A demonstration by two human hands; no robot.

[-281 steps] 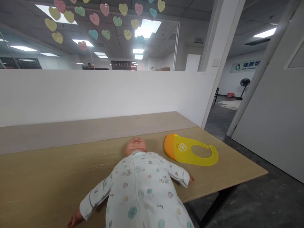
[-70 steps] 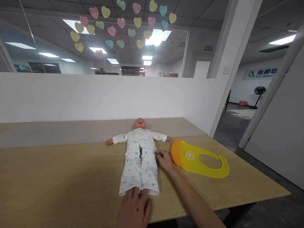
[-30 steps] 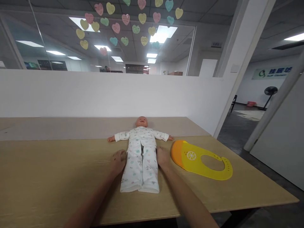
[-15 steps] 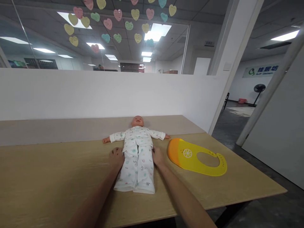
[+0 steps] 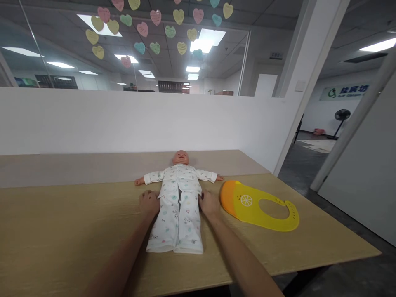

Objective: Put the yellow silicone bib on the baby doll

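Note:
A baby doll point(image 5: 181, 157) lies on its back with both arms spread out. It wears a white printed long-sleeved shirt point(image 5: 177, 177) and matching white pants point(image 5: 189, 222), whose leg ends lie flat with no feet showing. On the left side of the doll's hips, my left hand point(image 5: 149, 203) is closed, its fingertips at the edge of the clothing near the shirt hem. Opposite it, my right hand point(image 5: 210, 203) pinches the cloth edge at the other hip. Which layer each hand grips, shirt hem or pants, is hard to make out.
A yellow silicone bib point(image 5: 262, 198) with an orange pocket lies on the wooden table point(image 5: 77, 222) right of the doll. Behind the table stands a white half wall point(image 5: 123, 123) with glass above. An open doorway and a floor fan point(image 5: 342, 115) are at the right.
Both hands have shifted slightly outward at the doll's hips, and the cloth there spreads a little wider. The whole view has moved slightly; the bib lies where it was.

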